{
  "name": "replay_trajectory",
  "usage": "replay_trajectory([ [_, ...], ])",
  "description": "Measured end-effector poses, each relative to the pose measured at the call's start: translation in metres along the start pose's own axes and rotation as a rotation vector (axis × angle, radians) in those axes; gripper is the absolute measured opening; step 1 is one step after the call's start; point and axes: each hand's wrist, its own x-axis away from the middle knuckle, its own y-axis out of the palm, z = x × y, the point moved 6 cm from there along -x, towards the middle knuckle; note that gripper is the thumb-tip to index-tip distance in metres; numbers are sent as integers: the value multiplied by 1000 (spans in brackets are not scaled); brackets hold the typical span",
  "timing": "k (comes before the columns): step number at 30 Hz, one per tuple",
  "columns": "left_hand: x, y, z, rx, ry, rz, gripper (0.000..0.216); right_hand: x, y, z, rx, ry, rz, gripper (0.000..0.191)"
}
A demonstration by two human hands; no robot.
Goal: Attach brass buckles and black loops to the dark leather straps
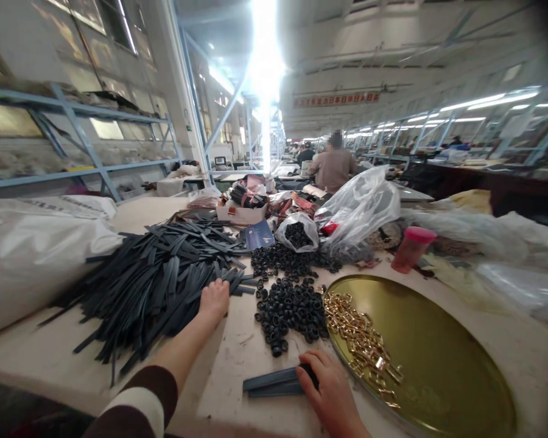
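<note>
At the right edge of a large heap of black strips (164, 274), my left hand (215, 299) has its fingers curled down on a strip, the fingertips partly hidden. My right hand (326, 386) is low on the table, thumb and fingers closed around the right end of a few flat black strips (274, 383). Something dark and rounded shows between that thumb and the fingers. Beyond it lies a pile of small black loops (290, 310). Gold metal buckles (360, 334) are heaped along the left side of a round gold tray (438, 340), close to my right hand.
Behind the loops, a clear plastic bag (296, 236) holds more of them, beside a blue card (259, 235). A pink cup (411, 249) stands behind the tray. A white sack (41, 261) bounds the left side. Further off, a person (334, 164) sits facing away.
</note>
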Motion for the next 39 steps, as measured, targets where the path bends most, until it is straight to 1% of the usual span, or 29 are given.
replay_trajectory([
  [5,15,-10,2,108,-69,-4,31,3,-10,2,-91,75,106,23],
  [9,28,-34,-7,279,-48,-8,29,6,-16,9,-186,87,189,24],
  [11,43,-46,-5,400,-6,-19,25,6,-23,15,-264,104,250,25],
  [13,68,-52,8,536,55,-66,30,4,-29,21,-373,176,280,30],
  [15,102,-47,29,672,117,-183,31,-1,-33,24,-543,283,246,39],
  [16,122,-41,42,768,148,-267,32,-5,-32,22,-635,329,199,43],
  [17,142,-31,56,995,119,-427,32,-7,-31,18,-714,366,141,45],
  [18,161,-23,68,1190,75,-561,32,-10,-29,13,-767,395,79,45],
  [20,190,-12,88,1439,-28,-753,29,-11,-23,2,-794,430,-40,40],
  [21,200,-9,97,1541,-72,-841,29,-10,-20,-3,-780,438,-94,37],
  [23,211,-9,110,1725,-148,-977,29,-7,-12,-8,-738,434,-213,36],
  [24,212,-11,115,1805,-181,-1023,30,-7,-9,-8,-698,422,-261,37],
  [25,211,-13,118,1868,-219,-1046,29,-9,-9,-6,-631,401,-279,38],
  [27,206,-15,122,1931,-293,-1057,29,-19,-16,4,-400,316,-213,38],
  [29,202,-13,124,1957,-355,-1050,30,-34,-26,14,-77,200,-115,31],
  [30,200,-11,124,1967,-378,-1041,30,-41,-27,17,89,147,-104,25],
  [32,197,-7,124,1991,-411,-1029,29,-52,-24,25,344,78,-145,16],
  [33,196,-4,123,2000,-430,-1022,29,-55,-21,28,417,62,-174,12],
  [35,193,1,121,2007,-467,-1014,29,-59,-16,32,480,43,-205,9],
  [39,189,7,120,2003,-514,-1037,27,-61,-13,32,465,20,-201,6],
])
